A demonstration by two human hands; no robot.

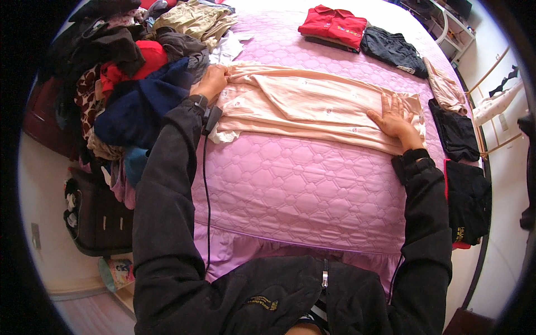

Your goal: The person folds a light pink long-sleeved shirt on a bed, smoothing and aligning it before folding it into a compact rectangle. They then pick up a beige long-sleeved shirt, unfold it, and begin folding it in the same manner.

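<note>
A peach-coloured garment [318,102] with small printed motifs and a pale ruffled edge lies lengthwise across the quilted pink bedspread [301,184]. One layer is folded over its middle, leaving slanting creases. At its left end my left hand [212,83] has its fingers curled onto the fabric near the upper corner. My right hand [395,118] rests palm down on the right end, fingers spread, gripping nothing. Both wrists wear dark straps, and a small black device [212,119] with a cable sits at the left one.
A heaped pile of mixed clothes [142,92] borders the left side. Folded at the back right are a red collared shirt [333,26] and dark trousers [393,50]. Folded pink [446,88] and black garments [454,130] line the right edge. A dark suitcase [102,213] stands lower left.
</note>
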